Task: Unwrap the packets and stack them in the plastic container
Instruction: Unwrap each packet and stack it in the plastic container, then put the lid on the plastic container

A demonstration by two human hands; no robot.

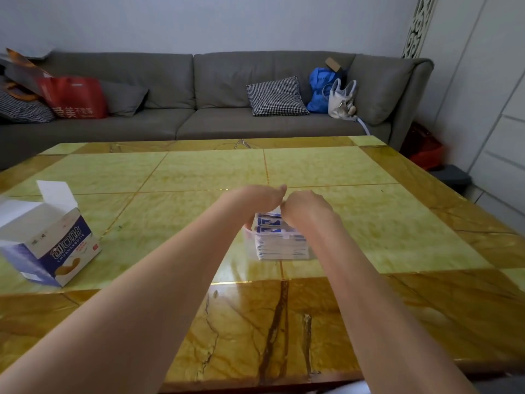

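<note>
A clear plastic container (249, 236) stands mid-table, filled with a stack of white-and-blue packets (279, 245). My left hand (255, 199) and my right hand (306, 206) meet just above the stack's far end, fingers curled downward onto the top packets. The fingertips are hidden behind the backs of both hands, so the grip itself cannot be seen. An open white-and-blue cardboard box (48, 237) sits at the left of the table, flaps up.
The yellow-green marble-pattern table (369, 223) fills the foreground. Behind it is a grey sofa (199, 89) with a red bag (75, 96), a checked cushion (275, 95), a blue bag (321, 89) and a white plastic bag (342, 100).
</note>
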